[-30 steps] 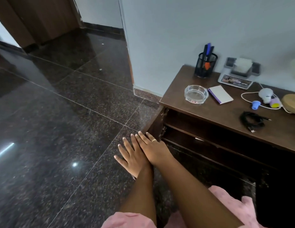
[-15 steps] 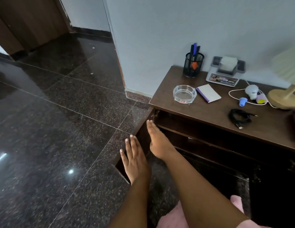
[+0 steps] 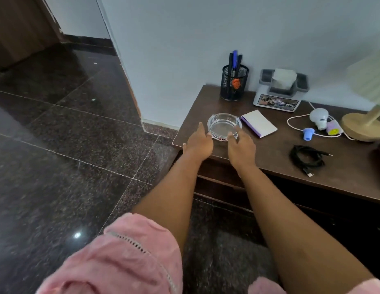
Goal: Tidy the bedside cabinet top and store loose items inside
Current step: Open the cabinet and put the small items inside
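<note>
Where the dark stone floor (image 3: pixel 57 166) gives way to the wall corner, the bedside cabinet (image 3: pixel 269 153) begins, its wooden top running off the right edge of the view. The left hand (image 3: pixel 198 143) reaches over the cabinet's front left corner with fingers loosely spread, fingertips just beside the left rim of the glass ashtray (image 3: pixel 224 126); whether they touch the glass cannot be told through the motion blur. The ashtray sits on the top near that front left corner, between the two hands. The right hand (image 3: pixel 241 148) comes in on the ashtray's near right side, fingers apart and slightly curled, one fingertip overlapping the rim. Neither hand is closed on anything. Behind the ashtray a black mesh pen holder (image 3: pixel 234 84) stands against the wall with pens upright in it. Just right of the ashtray lies a white notepad (image 3: pixel 260 126) with a purple edge. Behind that sits a tissue dispenser (image 3: pixel 280 92). Farther right, a white bulb-like device (image 3: pixel 318 119) and small blue and purple pieces lie along a white cord, and a coiled black cable (image 3: pixel 306 159) rests nearer the front edge. At the far right a lamp (image 3: pixel 364 126) shows its round base, the shade cut off by the frame. Below the top, the cabinet's interior is too dark to make out. Pink clothing (image 3: pixel 121 262) fills the lower edge.
</note>
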The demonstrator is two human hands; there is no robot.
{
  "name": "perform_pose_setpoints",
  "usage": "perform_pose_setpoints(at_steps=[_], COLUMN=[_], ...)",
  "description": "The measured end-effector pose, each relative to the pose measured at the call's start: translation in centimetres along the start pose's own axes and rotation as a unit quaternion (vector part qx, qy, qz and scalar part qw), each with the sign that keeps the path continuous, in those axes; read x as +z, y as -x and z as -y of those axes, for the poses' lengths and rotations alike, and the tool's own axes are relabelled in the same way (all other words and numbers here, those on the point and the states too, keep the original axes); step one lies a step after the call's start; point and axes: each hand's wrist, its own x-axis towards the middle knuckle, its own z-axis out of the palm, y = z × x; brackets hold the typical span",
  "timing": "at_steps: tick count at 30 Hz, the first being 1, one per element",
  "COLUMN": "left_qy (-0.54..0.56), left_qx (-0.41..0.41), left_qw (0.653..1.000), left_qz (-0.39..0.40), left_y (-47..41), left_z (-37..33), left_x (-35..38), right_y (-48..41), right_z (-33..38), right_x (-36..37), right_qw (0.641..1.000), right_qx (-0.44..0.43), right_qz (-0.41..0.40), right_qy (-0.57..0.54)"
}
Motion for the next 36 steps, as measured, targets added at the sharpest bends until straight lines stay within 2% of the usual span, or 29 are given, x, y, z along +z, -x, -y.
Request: perform_pose_setpoints(at_steps=[3,6,8,11,14,18,22,26,28,34,36], left_qy=[0.077,0.164,0.203,0.218,0.33,0.459,0.513,0.558,0.556,0.466,0.434], left_qx=[-0.02,-0.025,0.0,-0.012,-0.092,-0.16,-0.236,-0.28,-0.294,-0.323,-0.298], left_qw=[0.995,0.985,0.979,0.971,0.919,0.834,0.77,0.738,0.742,0.799,0.827], left_qz=[0.052,0.053,0.021,-0.099,-0.197,-0.259,-0.298,-0.254,-0.233,-0.198,-0.195], left_y=[-1.7,-1.7,-0.4,2.1,4.9,9.2,12.6,13.0,11.9,6.0,3.6], left_z=[-0.1,0.0,0.2,0.4,0.4,1.0,2.8,6.0,7.3,9.0,8.9], left_x=[0.0,0.4,1.0,2.4,3.4,4.4,5.6,7.2,8.0,9.7,10.0], right_y=[-1.2,-1.2,-0.6,1.2,4.7,9.4,10.7,10.9,10.1,5.2,3.7], right_z=[-0.4,-0.3,0.1,0.4,0.5,0.5,0.2,-2.1,-3.5,-6.1,-7.3], right_x=[0.1,0.5,0.5,-0.2,-0.5,-1.1,-1.6,-0.4,0.7,4.8,6.1], right_qw=[0.999,0.993,0.989,0.985,0.985,0.975,0.993,0.988,0.981,0.973,0.966], right_qx=[0.013,0.053,0.077,0.101,0.093,0.111,0.09,0.142,0.18,0.224,0.256], right_qz=[-0.041,-0.093,-0.107,-0.091,-0.095,-0.116,-0.019,0.057,0.065,0.043,0.033], right_qy=[-0.008,-0.043,-0.07,-0.106,-0.113,-0.153,-0.072,-0.012,0.004,0.027,0.013])
